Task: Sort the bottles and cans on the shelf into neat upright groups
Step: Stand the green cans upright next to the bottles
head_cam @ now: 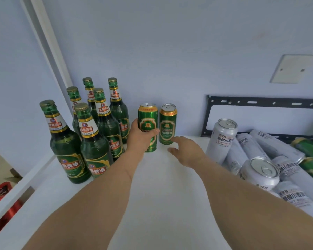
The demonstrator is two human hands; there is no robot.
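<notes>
Several green glass beer bottles (90,141) stand upright in a group at the back left of the white shelf (163,186). My left hand (139,139) is wrapped around an upright green can (148,121) beside them. A second green can (167,123) stands just to its right against the wall. My right hand (186,152) hovers with fingers apart, low over the shelf, in front of that second can and holding nothing. On the right, silver cans (257,170) lie in a loose pile, one silver can (222,139) upright. More green cans (311,156) lie at the far right.
A black metal bracket (260,101) is fixed to the wall behind the silver cans. A blank wall plate (291,69) sits above it. Red crates (2,199) are below the shelf's left edge. A white frame post (49,51) rises at the left.
</notes>
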